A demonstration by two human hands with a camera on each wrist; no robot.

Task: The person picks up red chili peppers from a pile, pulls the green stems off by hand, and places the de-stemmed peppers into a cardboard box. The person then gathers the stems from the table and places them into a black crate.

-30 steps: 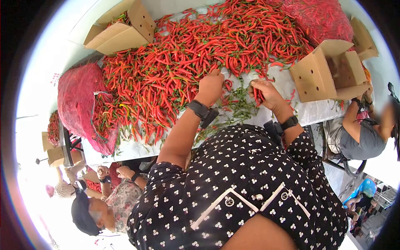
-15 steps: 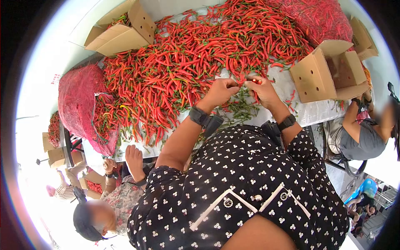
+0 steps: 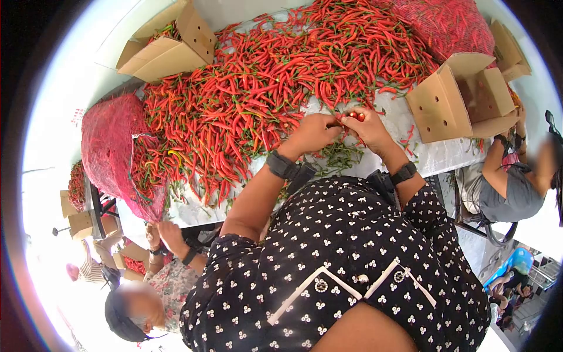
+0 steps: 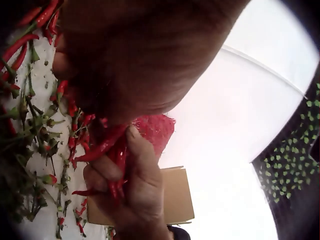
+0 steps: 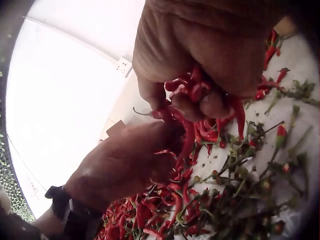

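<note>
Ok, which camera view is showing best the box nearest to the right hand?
The head view: the box shows its open side and round holes. The left wrist view shows only part of it behind the right hand; the right wrist view does not show it clearly.

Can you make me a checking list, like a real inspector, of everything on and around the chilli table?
Surface: white table, partly covered by chillies and bits.
Job's things: a big heap of red chillies, many with green stems; a few yellowish ones.
Clutter: loose green stems scattered near the hands.
Left hand: right up against the other hand; its fingertips are hidden.
Right hand: holds a small bunch of red chillies.
Cables: nothing seen on the table.
Surroundings: red net sack at the left, another at the far right; open cardboard boxes at both sides; people on both sides.
</note>
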